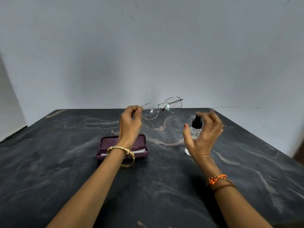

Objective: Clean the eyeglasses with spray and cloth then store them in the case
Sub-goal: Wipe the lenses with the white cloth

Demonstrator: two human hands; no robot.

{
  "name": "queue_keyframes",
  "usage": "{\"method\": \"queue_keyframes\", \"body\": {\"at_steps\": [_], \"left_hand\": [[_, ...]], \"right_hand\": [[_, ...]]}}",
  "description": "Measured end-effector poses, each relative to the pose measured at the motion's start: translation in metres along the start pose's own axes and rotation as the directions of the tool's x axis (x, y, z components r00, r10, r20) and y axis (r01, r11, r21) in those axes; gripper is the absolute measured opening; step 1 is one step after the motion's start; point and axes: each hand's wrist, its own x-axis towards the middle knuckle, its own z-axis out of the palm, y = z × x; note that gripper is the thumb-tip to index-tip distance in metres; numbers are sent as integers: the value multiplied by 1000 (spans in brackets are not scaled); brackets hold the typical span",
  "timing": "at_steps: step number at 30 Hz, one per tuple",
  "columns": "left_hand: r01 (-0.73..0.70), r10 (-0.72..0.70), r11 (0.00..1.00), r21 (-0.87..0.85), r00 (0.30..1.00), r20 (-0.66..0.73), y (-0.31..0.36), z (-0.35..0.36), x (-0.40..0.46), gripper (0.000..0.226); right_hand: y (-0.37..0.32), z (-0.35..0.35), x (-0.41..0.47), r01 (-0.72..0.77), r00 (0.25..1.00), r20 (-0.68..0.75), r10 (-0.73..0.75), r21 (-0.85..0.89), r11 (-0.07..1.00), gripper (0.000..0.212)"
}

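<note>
My left hand pinches the thin metal-framed eyeglasses by their left edge and holds them up over the far part of the table. Droplets speckle the left lens. The clear spray bottle with a black pump top stands to the right. My right hand curves around it with the fingers spread and blurred, the thumb apart from the bottle's neck. The maroon case lies open under my left wrist. A white strip, perhaps the cloth, shows inside it.
The dark marbled table ends just behind the glasses, at a plain grey wall. Its right edge runs diagonally past the bottle. Bangles ring both wrists.
</note>
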Motion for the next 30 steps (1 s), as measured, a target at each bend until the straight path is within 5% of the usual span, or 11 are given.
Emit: {"method": "queue_keyframes", "body": {"at_steps": [3, 5, 7, 9, 12, 14, 18, 30], "left_hand": [[-60, 62, 998, 24, 995, -81, 2, -34, 12, 10], [-83, 89, 995, 50, 985, -150, 0, -60, 20, 10], [-89, 104, 993, 80, 974, -204, -5, -83, 24, 11], [-68, 92, 992, 104, 965, -245, -15, -104, 26, 11], [-25, 65, 990, 140, 954, -293, -34, -127, 24, 14], [1, 41, 990, 142, 954, -296, -44, -135, 24, 16], [51, -21, 994, 99, 959, -282, -51, -136, 23, 17], [70, -50, 996, 60, 956, -288, -55, -138, 21, 17]], "right_hand": [[-22, 5, 1, 337, 937, 65, -344, 101, 936, 21], [-40, 13, -1, 444, 842, 246, -481, 192, 875, 12], [-58, 23, 0, 345, 725, 562, -399, 205, 916, 13], [-71, 38, 0, 192, 529, 833, -162, 69, 979, 16], [-79, 57, 0, 104, 265, 962, 65, -95, 990, 14], [-82, 64, 0, 128, 221, 965, 139, -170, 977, 6], [-86, 68, -1, 210, 101, 959, 265, -281, 936, 26], [-91, 74, -7, 253, 71, 967, 247, -257, 933, 13]]}}
